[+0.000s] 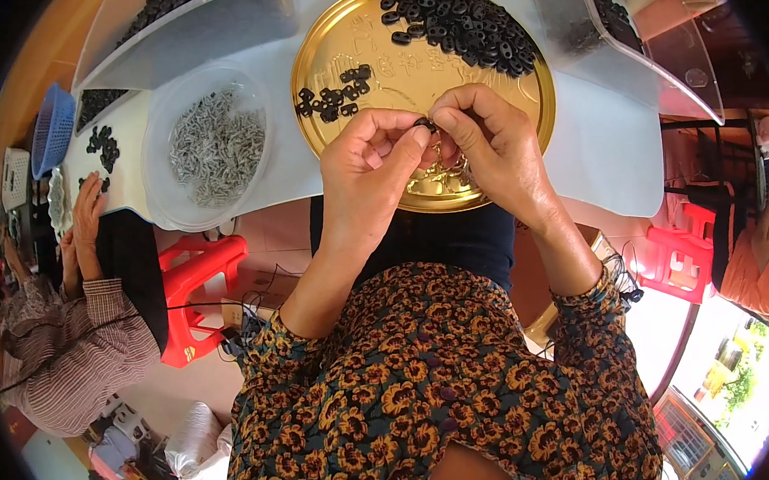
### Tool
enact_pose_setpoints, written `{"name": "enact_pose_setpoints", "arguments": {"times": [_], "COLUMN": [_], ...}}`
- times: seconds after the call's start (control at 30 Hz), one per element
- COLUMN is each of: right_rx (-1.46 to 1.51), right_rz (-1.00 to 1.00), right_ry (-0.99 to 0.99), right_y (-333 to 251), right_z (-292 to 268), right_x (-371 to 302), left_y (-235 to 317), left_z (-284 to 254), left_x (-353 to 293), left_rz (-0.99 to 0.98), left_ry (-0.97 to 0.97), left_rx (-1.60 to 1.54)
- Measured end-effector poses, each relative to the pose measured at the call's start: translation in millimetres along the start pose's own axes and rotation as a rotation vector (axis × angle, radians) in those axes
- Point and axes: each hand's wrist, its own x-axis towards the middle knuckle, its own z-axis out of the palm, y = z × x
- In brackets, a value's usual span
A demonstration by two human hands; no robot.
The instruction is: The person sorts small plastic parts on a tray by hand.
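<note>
Between the two sets of fingertips, above the near part of the tray, sits a small dark piece (426, 125), mostly hidden by the pads. The left hand (372, 159) pinches it narrowly between thumb and index finger. The right hand (492, 139) closes its thumb and index finger narrowly on the piece's 3 o'clock side; whether they also grip a smaller component cannot be told.

Take the centre of the round gold metal tray (317, 44) as the dial centre. Both hands work towards 6 o'clock. At 9 o'clock lies a small cluster of black plastic pieces (336, 94), with a bare strip of tray beyond it. From 12 to 3 o'clock, a dense pile of black oval pieces with holes (468, 27) reaches the rim.

Outside the tray, towards 9 o'clock, stands a round translucent plastic tub (152, 136) filled with small grey metallic pins (217, 145).

Fault conditions: an off-centre squeeze could eject the piece, since little of it is exposed for gripping. A low wrist or sleeve could sweep the cluster into the pile, mixing both groups. An elbow striking the tub could spill its contents.
</note>
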Motion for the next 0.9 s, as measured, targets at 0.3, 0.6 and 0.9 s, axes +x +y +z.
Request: {"name": "enact_pose_setpoints", "arguments": {"times": [0.3, 0.6, 0.9], "right_rx": [-0.066, -0.063, -0.077], "right_rz": [-0.021, 0.024, -0.016], "right_ry": [0.003, -0.014, -0.001], "right_y": [-2, -2, 10], "right_z": [0, -1, 6], "right_x": [0, 2, 3], "left_y": [2, -1, -7], "left_z": [3, 2, 0], "left_x": [1, 1, 3], "left_rz": [-0.018, 0.006, 0.039], "left_ry": [0.000, 0.005, 0.016], "left_rx": [-0.025, 0.055, 0.042]}}
